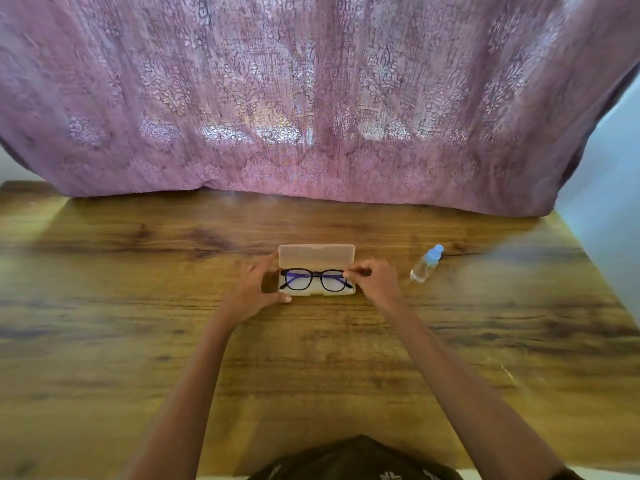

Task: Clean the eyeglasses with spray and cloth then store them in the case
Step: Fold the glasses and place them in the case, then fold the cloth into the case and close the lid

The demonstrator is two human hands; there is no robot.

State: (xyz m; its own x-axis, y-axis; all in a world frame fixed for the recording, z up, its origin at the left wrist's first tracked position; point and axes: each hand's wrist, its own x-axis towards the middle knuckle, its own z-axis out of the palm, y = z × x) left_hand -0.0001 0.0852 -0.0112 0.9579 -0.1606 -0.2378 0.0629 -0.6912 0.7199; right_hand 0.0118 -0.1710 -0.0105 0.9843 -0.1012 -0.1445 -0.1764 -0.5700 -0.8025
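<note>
Eyeglasses (316,279): dark frame, folded, lying in the open case (316,256) at table centre.
Case: translucent, lid raised on the far side.
Left hand (258,289): thumb and fingers curled round the case's left end.
Right hand (375,280): fingertips pinching the frame's right corner.
Spray bottle (425,265): blue cap, near, right of case.
Table (138,271): wood grain, pink patterned fabric (311,98) hanging behind.

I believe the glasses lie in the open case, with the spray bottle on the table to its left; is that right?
Not quite: the head view shows the spray bottle on the table to the right of the case, not its left. The glasses do lie in the open case.
</note>
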